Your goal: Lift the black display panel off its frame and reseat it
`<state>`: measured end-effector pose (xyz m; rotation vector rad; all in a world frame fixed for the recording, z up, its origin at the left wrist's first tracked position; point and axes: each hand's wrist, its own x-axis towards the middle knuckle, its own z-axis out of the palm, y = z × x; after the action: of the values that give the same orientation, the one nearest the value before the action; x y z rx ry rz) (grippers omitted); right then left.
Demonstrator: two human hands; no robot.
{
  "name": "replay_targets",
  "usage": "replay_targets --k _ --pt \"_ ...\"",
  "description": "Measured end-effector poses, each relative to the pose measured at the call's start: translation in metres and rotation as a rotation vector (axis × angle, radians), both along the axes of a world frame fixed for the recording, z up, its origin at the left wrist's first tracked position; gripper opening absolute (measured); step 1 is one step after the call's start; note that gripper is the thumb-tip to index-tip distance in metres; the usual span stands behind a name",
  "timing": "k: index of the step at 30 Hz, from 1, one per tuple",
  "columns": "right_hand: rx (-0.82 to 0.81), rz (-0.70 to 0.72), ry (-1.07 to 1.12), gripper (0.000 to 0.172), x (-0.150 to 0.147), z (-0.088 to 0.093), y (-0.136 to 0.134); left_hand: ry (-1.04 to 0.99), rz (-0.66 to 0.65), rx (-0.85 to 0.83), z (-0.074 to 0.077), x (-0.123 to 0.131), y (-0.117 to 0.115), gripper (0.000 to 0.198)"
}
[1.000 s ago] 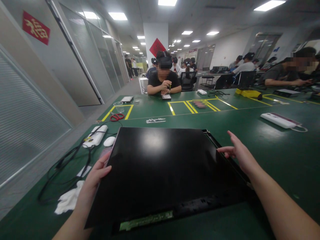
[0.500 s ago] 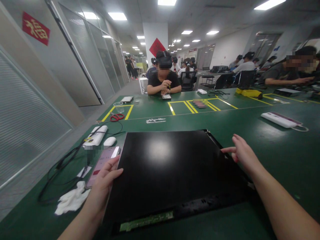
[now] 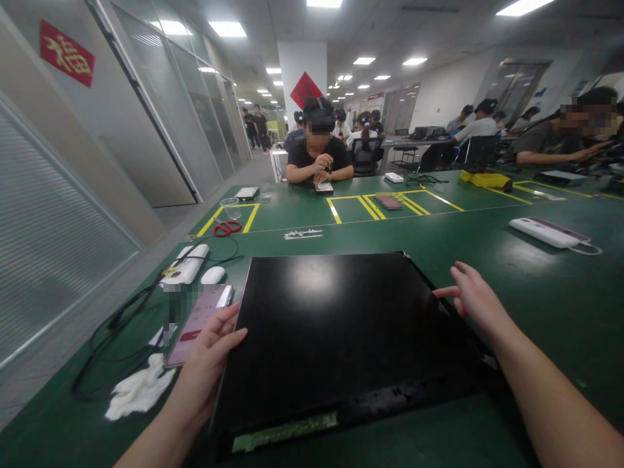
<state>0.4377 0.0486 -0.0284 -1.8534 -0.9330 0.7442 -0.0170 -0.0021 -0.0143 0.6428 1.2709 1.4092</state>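
In front of me lies a black LCD panel [image 3: 331, 318], glossy, with a green circuit board strip [image 3: 285, 432] along its near edge. A darker frame [image 3: 461, 325] shows past the panel's right side. My left hand [image 3: 209, 351] holds the panel's left edge, thumb on top and fingers along the side and partly under it. At the right edge, one outstretched finger of my right hand [image 3: 472, 299] touches the rim, while its other fingers are spread and raised.
Left of the panel are a phone [image 3: 199, 322], a crumpled white cloth [image 3: 139, 390], a white mouse-like object [image 3: 213, 275], a white device [image 3: 188, 263] and black cables [image 3: 117, 318]. Red-handled scissors [image 3: 227, 228] lie farther off. A white power bank [image 3: 543, 232] rests right. A co-worker [image 3: 319, 146] sits opposite.
My left hand and the panel's left edge have shifted slightly to the right. My right hand has barely moved, its finger still against the right rim.
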Motion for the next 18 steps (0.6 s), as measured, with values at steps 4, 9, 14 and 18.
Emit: replay_targets --k 4,9,14,18 --pt "-0.010 -0.009 -0.044 0.084 0.000 0.000 -0.001 0.012 -0.027 -0.030 -0.006 0.000 0.000 0.059" --pt "-0.021 0.009 -0.116 0.087 0.006 -0.007 0.000 0.012 -0.050 -0.069 -0.012 -0.002 0.005 0.057" --pt "-0.042 0.030 -0.211 0.091 0.012 -0.014 0.002 0.014 -0.068 -0.101 -0.015 -0.001 0.008 0.060" --pt "-0.081 0.017 -0.295 0.090 0.008 -0.011 0.003 0.018 -0.111 -0.063 -0.025 -0.006 0.009 0.068"
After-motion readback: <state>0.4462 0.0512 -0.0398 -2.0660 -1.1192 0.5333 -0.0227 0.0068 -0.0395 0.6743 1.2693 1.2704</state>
